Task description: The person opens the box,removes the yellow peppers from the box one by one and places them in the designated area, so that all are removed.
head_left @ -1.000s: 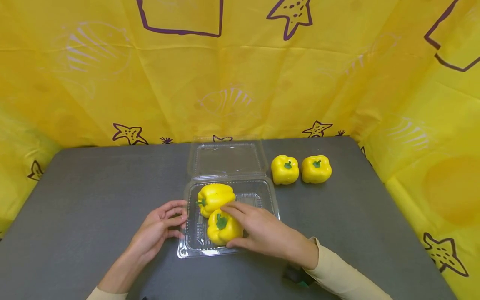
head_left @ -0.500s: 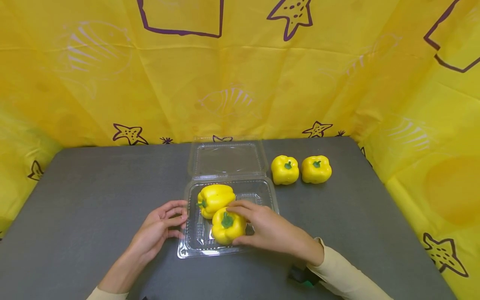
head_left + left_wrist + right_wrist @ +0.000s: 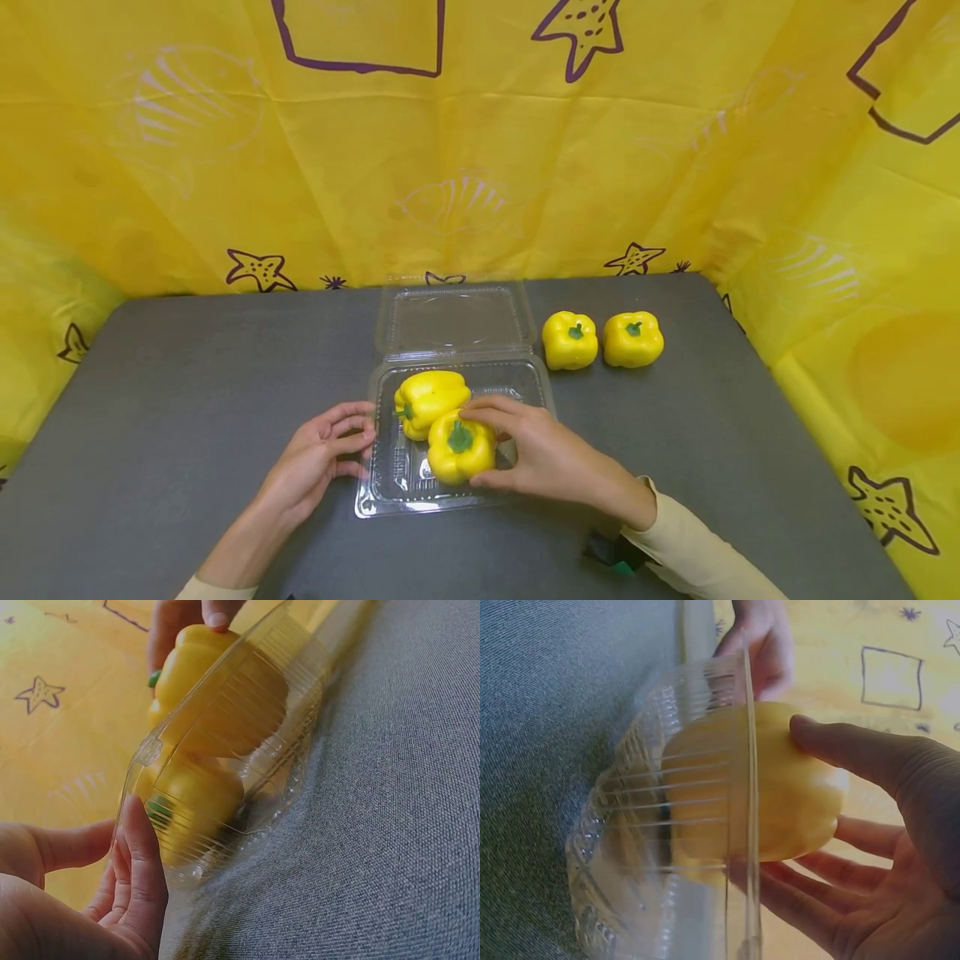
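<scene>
My right hand [image 3: 558,458] grips a yellow bell pepper [image 3: 448,458] with a green stem, thumb and fingers on opposite sides of it. That pepper sits in the front of a clear plastic clamshell container [image 3: 382,492]; in the right wrist view, its lower part is behind the clear wall. Another yellow bell pepper [image 3: 435,392] lies on its side behind it in the same base, stem to the left. At the container's left edge, my left hand [image 3: 315,454] pinches the rim between thumb and fingers, as the left wrist view [image 3: 135,877] shows.
The container's lid [image 3: 453,321] lies folded back behind the base. Two more yellow bell peppers [image 3: 570,340] stand on the dark grey table [image 3: 202,400] to the right of the lid. A yellow patterned cloth [image 3: 480,142] hangs around the table's back and sides.
My right hand has shifted slightly right and away from me, carrying the front pepper with it. The rear pepper has barely moved. My left hand has stayed at the rim.
</scene>
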Demonstrator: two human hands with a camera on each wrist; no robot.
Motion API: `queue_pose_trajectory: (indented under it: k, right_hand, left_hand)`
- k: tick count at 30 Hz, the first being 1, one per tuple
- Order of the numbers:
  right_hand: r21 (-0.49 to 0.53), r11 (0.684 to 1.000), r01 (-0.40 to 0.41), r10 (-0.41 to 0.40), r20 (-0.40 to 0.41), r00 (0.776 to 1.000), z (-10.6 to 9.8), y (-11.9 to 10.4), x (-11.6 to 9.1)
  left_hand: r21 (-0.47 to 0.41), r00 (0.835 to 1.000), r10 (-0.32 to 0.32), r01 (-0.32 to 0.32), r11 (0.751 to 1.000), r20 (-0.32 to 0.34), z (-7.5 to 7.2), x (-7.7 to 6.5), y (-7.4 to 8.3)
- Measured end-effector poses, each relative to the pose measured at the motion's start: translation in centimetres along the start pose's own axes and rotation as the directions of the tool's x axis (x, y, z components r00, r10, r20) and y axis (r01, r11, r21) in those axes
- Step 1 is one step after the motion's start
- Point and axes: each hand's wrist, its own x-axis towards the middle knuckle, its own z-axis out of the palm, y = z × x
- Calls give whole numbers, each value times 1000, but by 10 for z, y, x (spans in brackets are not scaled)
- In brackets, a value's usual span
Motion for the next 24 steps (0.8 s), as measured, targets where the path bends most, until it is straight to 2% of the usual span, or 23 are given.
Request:
queue_pose_trajectory:
  k: [8,14,19,24]
  right_hand:
    - [100,994,34,-31,-30,999,-7,1,-3]
    - [202,978,46,-37,-49,998,-19,0,-6]
    - [186,979,78,-65,-73,995,-25,2,-8]
    - [200,977,72,-58,-74,996,-30,6,-12]
  left_hand:
    - [-17,1000,10,-10,1000,9,0,-1,-1]
    - [-24,1000,15,-15,1000,18,0,-1,-1]
    - [-26,1000,15,-15,1000,16,0,-1,-1]
    - [-19,1000,14,-13,1000,23,0,-1,-1]
